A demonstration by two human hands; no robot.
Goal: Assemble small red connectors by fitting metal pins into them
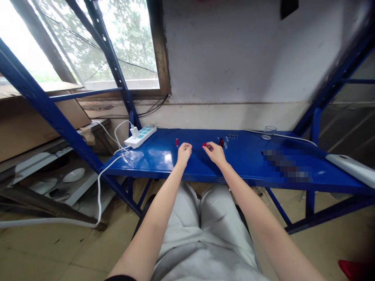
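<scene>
Above the blue table (152, 160), my right hand (216, 153) pinches a small red piece (204, 144) between thumb and fingertips; its exact kind is too small to tell. My left hand (184, 153) is closed in a pinch a little to the left, and whatever lies in its fingers is hidden. Just beyond the left hand a small red piece with a pale end (177, 143) stands on the table. Past my right hand are a few red and black pieces (222, 142), some small clear pieces (226, 142) and a row of several tiny shiny parts (233, 136).
A white power strip (141, 136) with a plugged-in cable sits at the table's left end. At the back right stands a clear cup (268, 132). A blurred-out dark object (285, 166) and a white flat device (351, 168) lie on the right. Blue posts (107, 50) frame the table.
</scene>
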